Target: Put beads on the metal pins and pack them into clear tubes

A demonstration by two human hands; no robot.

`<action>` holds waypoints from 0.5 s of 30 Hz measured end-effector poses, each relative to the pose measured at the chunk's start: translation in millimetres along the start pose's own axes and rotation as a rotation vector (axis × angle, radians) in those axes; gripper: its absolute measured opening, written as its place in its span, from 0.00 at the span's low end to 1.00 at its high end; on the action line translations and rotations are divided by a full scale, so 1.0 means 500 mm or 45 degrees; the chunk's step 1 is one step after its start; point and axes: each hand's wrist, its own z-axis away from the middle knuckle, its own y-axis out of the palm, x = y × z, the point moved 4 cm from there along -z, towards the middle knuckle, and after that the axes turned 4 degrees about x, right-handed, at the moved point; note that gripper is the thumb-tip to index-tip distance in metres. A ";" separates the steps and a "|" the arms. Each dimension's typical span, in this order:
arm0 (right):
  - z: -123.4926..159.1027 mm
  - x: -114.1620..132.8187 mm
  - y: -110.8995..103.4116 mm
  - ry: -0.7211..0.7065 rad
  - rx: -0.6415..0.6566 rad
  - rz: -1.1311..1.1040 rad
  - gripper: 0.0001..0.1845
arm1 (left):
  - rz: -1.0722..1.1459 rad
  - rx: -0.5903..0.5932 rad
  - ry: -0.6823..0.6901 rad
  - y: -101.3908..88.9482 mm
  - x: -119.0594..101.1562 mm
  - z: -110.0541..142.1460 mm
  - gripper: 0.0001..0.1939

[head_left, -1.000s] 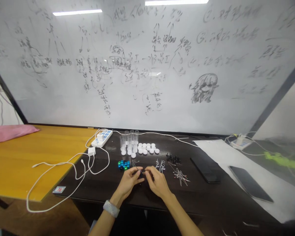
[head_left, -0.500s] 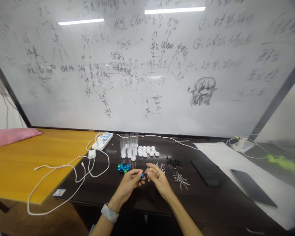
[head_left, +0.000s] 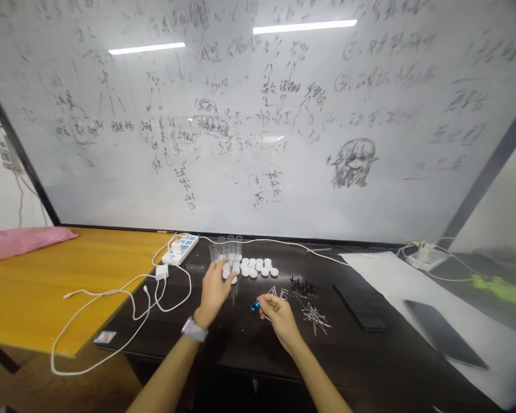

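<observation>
My right hand (head_left: 278, 321) pinches a small item with a shiny blue bead-like ball (head_left: 255, 307) at its left end and a thin metal piece running through the fingers. My left hand (head_left: 214, 291) reaches over the table to the clear tubes (head_left: 231, 248), which stand upright on white caps. Its thumb and fingers are apart at the nearest tubes; whether they touch one is unclear. Loose white caps (head_left: 253, 273) lie right of the tubes. Bent metal pieces (head_left: 282, 293) lie just behind my right hand. The cluster of blue and green balls is hidden behind my left hand.
Small black parts (head_left: 303, 285) and a pile of thin pins (head_left: 316, 319) lie to the right. Beyond them are a black phone-like slab (head_left: 358, 307) and a phone (head_left: 445, 332) on white paper. A power strip (head_left: 180, 250) and white cables (head_left: 112, 292) occupy the left.
Both hands were together at the small blue item. My left hand has let go and moved forward and left to the tubes; my right hand keeps the item. The view has tilted up slightly.
</observation>
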 end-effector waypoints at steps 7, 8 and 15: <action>-0.001 0.002 0.001 0.018 -0.027 -0.030 0.22 | -0.402 0.101 0.297 0.036 0.002 -0.071 0.04; -0.002 0.001 0.000 0.015 -0.030 -0.035 0.21 | -0.379 0.103 0.300 0.037 -0.001 -0.069 0.03; -0.004 -0.009 -0.007 0.005 -0.129 -0.113 0.20 | 0.392 0.182 0.068 -0.006 -0.048 -0.020 0.06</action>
